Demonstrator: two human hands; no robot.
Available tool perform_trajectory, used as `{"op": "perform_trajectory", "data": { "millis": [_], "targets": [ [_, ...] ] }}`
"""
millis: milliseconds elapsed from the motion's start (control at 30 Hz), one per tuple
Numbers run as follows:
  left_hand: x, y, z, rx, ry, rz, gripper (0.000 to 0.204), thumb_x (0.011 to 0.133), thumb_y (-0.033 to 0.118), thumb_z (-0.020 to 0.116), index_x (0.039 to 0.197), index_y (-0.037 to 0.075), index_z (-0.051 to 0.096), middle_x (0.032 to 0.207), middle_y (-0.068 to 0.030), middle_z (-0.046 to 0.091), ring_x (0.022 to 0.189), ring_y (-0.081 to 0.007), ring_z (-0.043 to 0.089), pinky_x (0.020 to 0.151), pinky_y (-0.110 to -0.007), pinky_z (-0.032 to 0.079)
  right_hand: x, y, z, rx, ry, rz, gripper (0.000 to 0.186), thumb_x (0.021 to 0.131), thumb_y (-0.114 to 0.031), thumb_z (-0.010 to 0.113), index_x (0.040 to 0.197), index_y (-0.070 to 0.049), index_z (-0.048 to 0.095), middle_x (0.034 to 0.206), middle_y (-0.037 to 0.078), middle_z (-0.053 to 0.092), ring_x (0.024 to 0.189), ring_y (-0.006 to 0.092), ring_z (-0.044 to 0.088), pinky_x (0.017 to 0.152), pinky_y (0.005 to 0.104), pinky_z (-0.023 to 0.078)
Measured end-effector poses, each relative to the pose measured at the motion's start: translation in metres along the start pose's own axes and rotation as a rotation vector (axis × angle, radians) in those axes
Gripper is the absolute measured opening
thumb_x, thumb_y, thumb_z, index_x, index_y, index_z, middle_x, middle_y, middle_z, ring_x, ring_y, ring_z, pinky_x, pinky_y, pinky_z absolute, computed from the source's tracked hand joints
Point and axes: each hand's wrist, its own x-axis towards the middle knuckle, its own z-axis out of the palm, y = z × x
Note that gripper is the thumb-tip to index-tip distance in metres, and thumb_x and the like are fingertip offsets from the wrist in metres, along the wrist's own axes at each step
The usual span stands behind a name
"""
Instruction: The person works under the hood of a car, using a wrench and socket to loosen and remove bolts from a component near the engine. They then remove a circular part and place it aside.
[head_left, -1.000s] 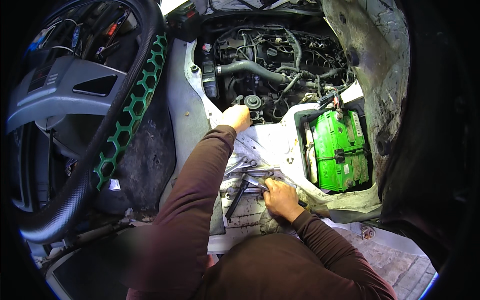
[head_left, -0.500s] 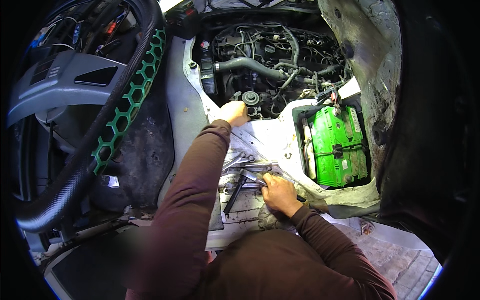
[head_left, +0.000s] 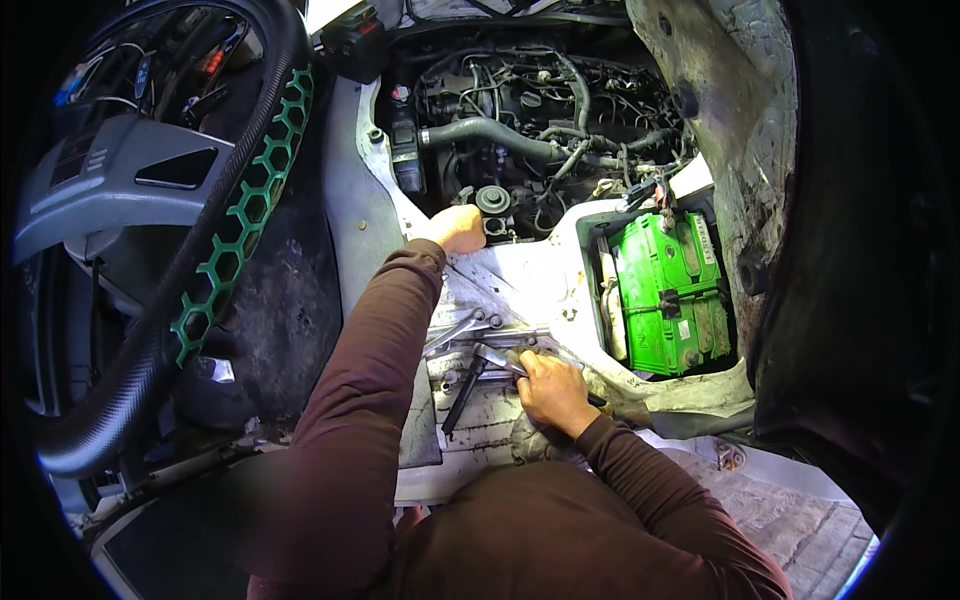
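Note:
My left hand (head_left: 459, 230) reaches to the near edge of the engine bay, beside a round metal cap (head_left: 493, 200). Its fingers dip past the white metal edge and are hidden, so I cannot tell what they touch. On the white panel (head_left: 510, 280) nearer me, my right hand (head_left: 555, 390) is closed around the handle of a ratchet (head_left: 497, 358). A black extension bar (head_left: 463, 400) slants toward me from beneath the ratchet's head. Just beyond it lie several metal wrenches (head_left: 455, 331).
The engine (head_left: 540, 110), with hoses and cables, fills the open bay ahead. A green battery (head_left: 665, 290) sits in a recess at the right, beside a raised dirty cover (head_left: 725, 110). The steering wheel (head_left: 255, 160) with green hexagon trim stands at the left.
The whole scene has shifted slightly left in the picture. My left hand stays by the engine bay edge, and my right hand keeps its hold on the ratchet.

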Motion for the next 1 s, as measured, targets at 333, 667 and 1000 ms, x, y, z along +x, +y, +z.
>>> {"op": "perform_trajectory", "data": {
  "millis": [333,667,1000],
  "targets": [
    [-0.004,0.010,-0.004,0.044,-0.059,-0.028,0.031,0.088,0.022,0.068,0.109,0.001,0.078,0.110,-0.0271,0.075,0.104,-0.0409,0.075,0.092,-0.048,0.059,-0.003,0.002,0.003,0.002,0.024,0.004,0.019,0.088,-0.022,0.066,0.098,-0.008,0.059,0.089,0.016,0.071,0.089,0.0374,0.071,0.079,0.0507,0.057],
    [-0.004,0.014,0.004,0.036,0.045,-0.049,0.030,0.083,0.020,0.068,0.101,-0.001,0.079,0.106,-0.0280,0.076,0.101,-0.0413,0.075,0.090,-0.046,0.060,-0.002,0.003,0.005,-0.002,0.033,-0.005,0.019,0.088,-0.022,0.067,0.098,-0.008,0.058,0.088,0.016,0.071,0.088,0.0376,0.071,0.078,0.0511,0.056],
    [-0.004,0.016,0.008,0.046,0.079,-0.062,0.032,0.085,0.026,0.073,0.101,-0.001,0.079,0.107,-0.0261,0.076,0.101,-0.0412,0.075,0.091,-0.045,0.060,0.000,0.002,0.001,0.007,0.025,-0.006,0.019,0.088,-0.022,0.067,0.097,-0.008,0.058,0.088,0.016,0.071,0.088,0.0378,0.071,0.078,0.0510,0.056]
  ]
}}
